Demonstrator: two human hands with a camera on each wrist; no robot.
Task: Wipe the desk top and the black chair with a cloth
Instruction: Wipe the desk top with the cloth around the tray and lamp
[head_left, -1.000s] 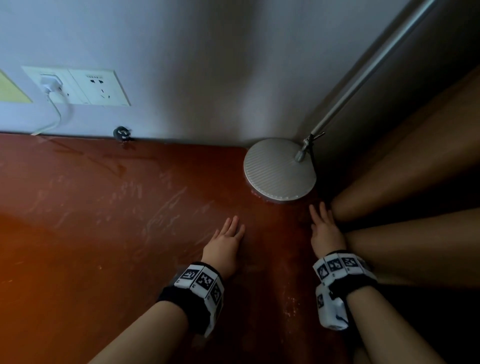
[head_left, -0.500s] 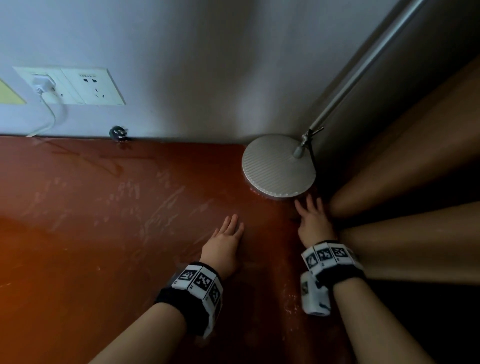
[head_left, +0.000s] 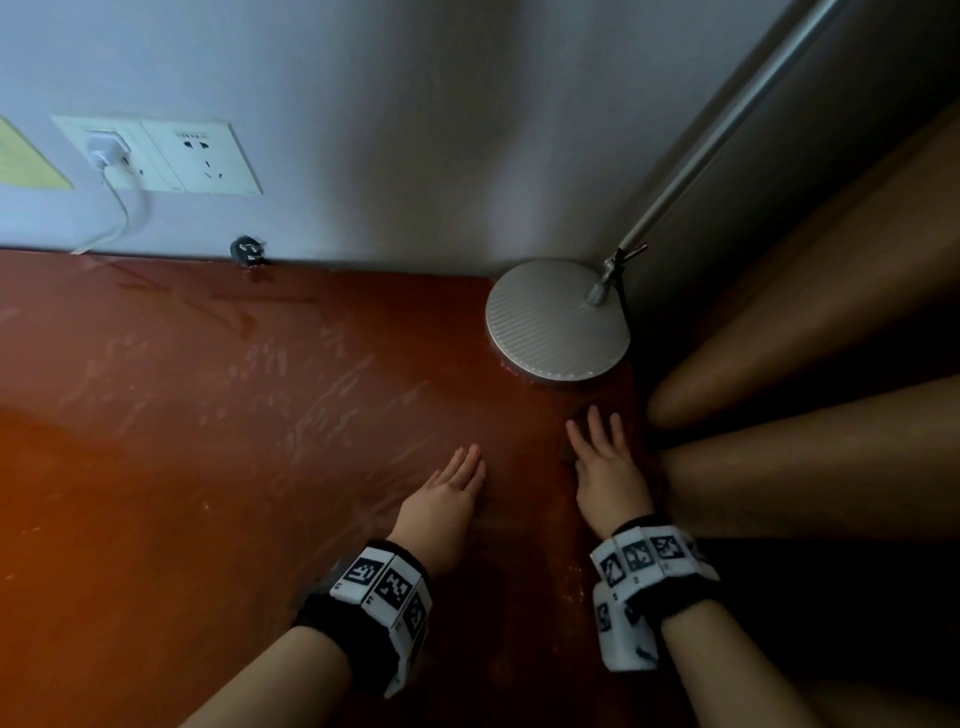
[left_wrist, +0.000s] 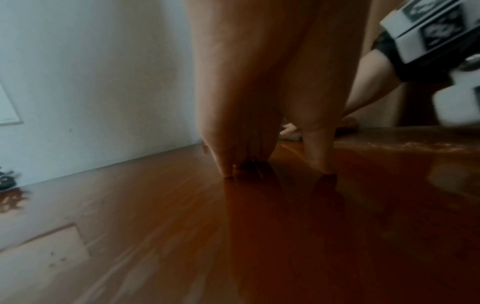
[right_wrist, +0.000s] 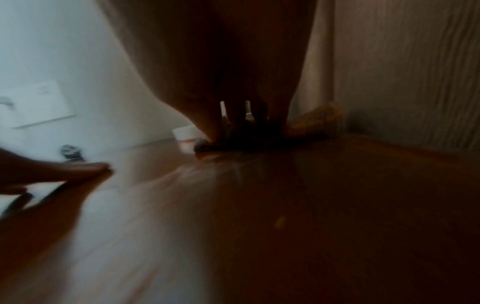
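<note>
The reddish-brown desk top (head_left: 208, 467) shows streaky wet marks. My left hand (head_left: 447, 499) lies flat on it with straight fingers and holds nothing; in the left wrist view its fingertips (left_wrist: 228, 164) touch the wood. My right hand (head_left: 602, 467) presses flat on a small dark cloth (head_left: 571, 415) near the desk's right edge, just in front of the lamp base. In the right wrist view the cloth (right_wrist: 233, 142) is a dark wad under the fingers. The black chair is not in view.
A round silver lamp base (head_left: 556, 322) with a slanted pole (head_left: 727, 119) stands in the back right corner. Tan curtain folds (head_left: 805, 364) hang past the right edge. On the wall are a socket plate (head_left: 202, 156) with a white plug (head_left: 106, 156), and a small black object (head_left: 249, 250) lies at the desk's back edge.
My right hand has slid left along the desk with the cloth, away from the curtain. The left hand has stayed where it was.
</note>
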